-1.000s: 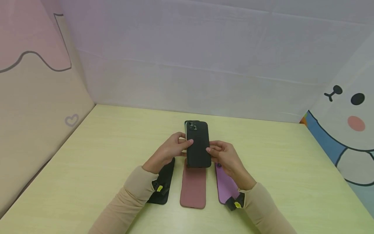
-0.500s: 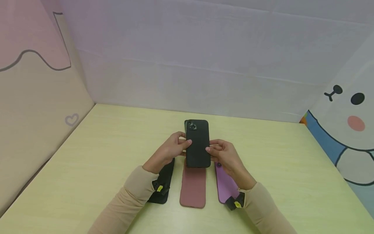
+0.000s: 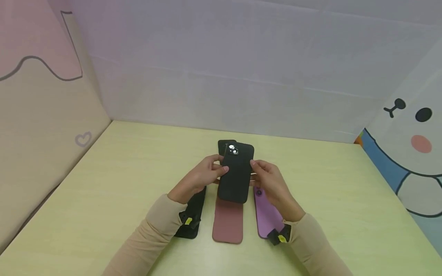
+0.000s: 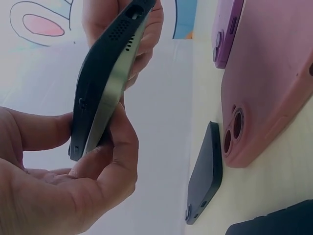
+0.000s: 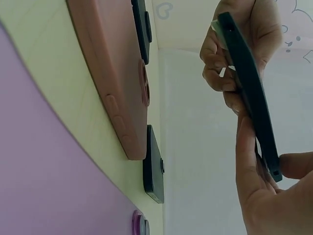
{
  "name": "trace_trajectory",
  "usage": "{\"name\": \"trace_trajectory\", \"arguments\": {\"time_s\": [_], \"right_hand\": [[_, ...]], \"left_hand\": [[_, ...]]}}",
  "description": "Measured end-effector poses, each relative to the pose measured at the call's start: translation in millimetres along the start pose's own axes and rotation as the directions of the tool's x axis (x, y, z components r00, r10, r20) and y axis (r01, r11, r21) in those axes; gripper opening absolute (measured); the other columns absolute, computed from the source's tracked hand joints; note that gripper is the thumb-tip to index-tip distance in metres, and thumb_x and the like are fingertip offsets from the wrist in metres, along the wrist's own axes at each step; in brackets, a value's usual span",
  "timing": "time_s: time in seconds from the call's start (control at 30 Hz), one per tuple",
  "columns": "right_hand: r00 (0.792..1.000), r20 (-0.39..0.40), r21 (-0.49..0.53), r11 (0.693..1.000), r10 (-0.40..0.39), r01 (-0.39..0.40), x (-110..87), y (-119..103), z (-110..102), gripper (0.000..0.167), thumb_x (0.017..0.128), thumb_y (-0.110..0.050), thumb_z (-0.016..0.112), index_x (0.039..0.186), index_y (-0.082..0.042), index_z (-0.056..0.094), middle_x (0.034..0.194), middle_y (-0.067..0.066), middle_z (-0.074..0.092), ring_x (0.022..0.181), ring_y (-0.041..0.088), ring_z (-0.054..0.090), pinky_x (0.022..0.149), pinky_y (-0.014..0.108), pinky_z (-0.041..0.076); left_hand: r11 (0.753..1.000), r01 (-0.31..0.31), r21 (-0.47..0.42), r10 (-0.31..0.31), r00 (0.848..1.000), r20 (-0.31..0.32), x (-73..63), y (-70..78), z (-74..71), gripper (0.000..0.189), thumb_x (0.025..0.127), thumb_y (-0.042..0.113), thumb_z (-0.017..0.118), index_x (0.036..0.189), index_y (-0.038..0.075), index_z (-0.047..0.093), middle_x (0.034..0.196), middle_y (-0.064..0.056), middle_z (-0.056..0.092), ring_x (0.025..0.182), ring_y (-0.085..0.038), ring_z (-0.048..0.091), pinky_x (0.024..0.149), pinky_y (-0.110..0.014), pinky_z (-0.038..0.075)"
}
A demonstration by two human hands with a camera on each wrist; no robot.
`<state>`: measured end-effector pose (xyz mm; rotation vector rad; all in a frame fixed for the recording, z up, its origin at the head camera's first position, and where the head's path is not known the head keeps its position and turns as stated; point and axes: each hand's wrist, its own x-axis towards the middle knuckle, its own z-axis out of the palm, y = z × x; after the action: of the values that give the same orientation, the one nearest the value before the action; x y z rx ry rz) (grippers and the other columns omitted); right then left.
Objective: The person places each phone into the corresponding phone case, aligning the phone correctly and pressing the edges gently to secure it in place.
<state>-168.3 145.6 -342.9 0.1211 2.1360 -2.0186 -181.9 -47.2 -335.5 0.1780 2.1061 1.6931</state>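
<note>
Above the table, both hands hold a phone in a black case [image 3: 236, 180], camera side up in the head view. My left hand [image 3: 205, 174] pinches its left edge, thumb on the back and fingers beneath. On the opposite edge my right hand [image 3: 271, 180] grips with the thumb near the upper part and fingers underneath. From the left wrist, a pale strip of phone side [image 4: 113, 88] shows along the black case [image 4: 93, 83], so the two stand partly apart there. Seen from the right wrist, the case [image 5: 252, 88] is edge-on between both hands.
Below lie a pink phone case [image 3: 228, 224], a purple one [image 3: 268, 214] under my right wrist, and a black one [image 3: 193, 214] under my left forearm. Another black phone or case [image 3: 222, 145] lies behind the held one. Walls stand at the back and sides of the table [image 3: 345, 199].
The held phone has tilted, its top swinging to the right and its lower end nearer. My right thumb has shifted up along the edge. The left hand has barely moved.
</note>
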Motion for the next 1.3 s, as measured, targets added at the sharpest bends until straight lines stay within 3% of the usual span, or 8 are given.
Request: {"name": "trace_trajectory", "arguments": {"time_s": [0.2,0.4,0.77,1.1,1.3], "right_hand": [[0.996,-0.078,0.066,0.997,-0.031,0.036,-0.5,-2.4,-1.9,0.035,0.096,-0.024,0.048,0.113,0.007,0.053,0.079,-0.004,0.061,0.073,0.011,0.063,0.068,0.026,0.054],[0.992,-0.121,0.054,0.997,-0.039,0.046,-1.9,-3.4,-3.7,0.039,0.095,-0.028,0.048,0.112,0.007,0.055,0.072,-0.005,0.061,0.064,0.01,0.06,0.064,0.024,0.053],[0.981,-0.188,0.115,0.991,-0.047,0.07,-4.2,-3.6,-6.3,0.026,0.095,-0.022,0.05,0.085,0.0,0.062,0.06,-0.003,0.061,0.052,0.011,0.058,0.058,0.029,0.054],[0.989,-0.138,0.127,0.989,-0.06,0.078,-6.9,-5.8,-7.6,0.03,0.095,-0.022,0.049,0.071,-0.01,0.062,0.058,-0.003,0.061,0.05,0.011,0.057,0.055,0.028,0.052],[0.998,-0.05,0.156,0.986,-0.047,0.054,-7.3,-8.1,-8.0,0.028,0.095,-0.027,0.049,0.076,-0.011,0.062,0.059,-0.002,0.061,0.049,0.012,0.057,0.051,0.027,0.051]], "left_hand": [[0.999,-0.015,0.038,0.014,1.0,0.026,-2.8,1.1,-0.6,0.046,0.094,0.01,0.05,0.137,0.004,0.035,0.116,-0.017,0.061,0.102,-0.025,0.061,0.087,-0.04,0.05],[0.996,-0.017,0.089,0.013,0.999,0.048,-4.7,2.1,0.8,0.047,0.094,0.012,0.05,0.138,0.004,0.035,0.119,-0.017,0.058,0.109,-0.027,0.057,0.089,-0.041,0.049],[0.992,-0.052,0.112,0.041,0.995,0.094,-4.9,2.4,3.5,0.047,0.096,0.012,0.046,0.139,0.0,0.032,0.12,-0.02,0.058,0.11,-0.028,0.057,0.088,-0.038,0.05],[0.985,-0.061,0.159,0.048,0.995,0.085,-6.2,4.2,3.6,0.046,0.096,0.013,0.045,0.139,0.001,0.034,0.121,-0.018,0.058,0.111,-0.027,0.056,0.093,-0.041,0.046],[0.971,-0.1,0.217,0.081,0.992,0.097,-8.0,6.1,-1.5,0.043,0.097,0.014,0.044,0.137,0.001,0.038,0.126,-0.019,0.054,0.12,-0.029,0.049,0.103,-0.043,0.036]]}}
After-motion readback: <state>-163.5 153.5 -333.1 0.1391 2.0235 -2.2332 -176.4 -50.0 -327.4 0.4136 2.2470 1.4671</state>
